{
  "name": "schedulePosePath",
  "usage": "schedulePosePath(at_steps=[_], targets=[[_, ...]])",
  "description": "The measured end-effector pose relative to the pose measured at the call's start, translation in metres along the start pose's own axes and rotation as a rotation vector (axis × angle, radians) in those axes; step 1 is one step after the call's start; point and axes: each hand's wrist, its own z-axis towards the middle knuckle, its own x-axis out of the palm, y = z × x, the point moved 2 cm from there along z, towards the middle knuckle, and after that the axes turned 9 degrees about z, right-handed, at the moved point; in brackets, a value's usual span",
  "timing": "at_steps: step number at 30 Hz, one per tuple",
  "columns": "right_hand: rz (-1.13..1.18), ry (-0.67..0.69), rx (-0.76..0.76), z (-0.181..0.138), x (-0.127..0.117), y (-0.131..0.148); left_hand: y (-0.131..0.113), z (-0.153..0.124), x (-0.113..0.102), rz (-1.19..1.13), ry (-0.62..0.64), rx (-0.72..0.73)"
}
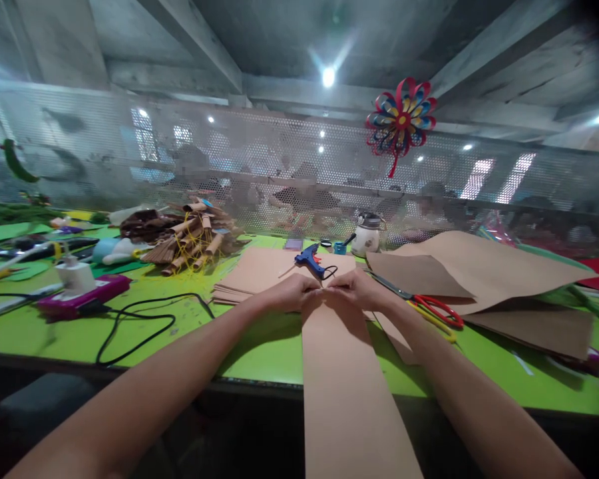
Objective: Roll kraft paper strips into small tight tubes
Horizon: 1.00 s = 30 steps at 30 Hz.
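A long strip of brown paper runs from the green table toward me and hangs over the front edge. My left hand and my right hand meet at its far end, both with fingers curled and pinching the paper's top edge. Just beyond my hands lies a blue glue gun on a stack of brown paper sheets.
Red and yellow scissors lie right of my hands beside large brown sheets. A pile of rolled paper sticks, a pink power strip with black cable, a white pot and a mesh screen with a pinwheel stand behind.
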Motion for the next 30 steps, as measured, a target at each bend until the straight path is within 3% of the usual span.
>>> schedulePosePath(at_steps=[7,15,22,30], targets=[[-0.020,-0.055,0.014,0.002,0.006,-0.006,0.005,-0.003,-0.005,-0.025,0.034,0.063],[0.096,-0.131,0.137,0.004,0.002,-0.012,0.007,-0.005,-0.013,-0.060,0.047,-0.060],[0.428,-0.007,0.176,-0.004,-0.010,-0.015,0.013,-0.006,-0.010,-0.134,0.064,-0.142],[0.545,-0.092,0.171,-0.007,-0.017,-0.026,-0.002,-0.013,-0.017,-0.464,0.214,-0.125]])
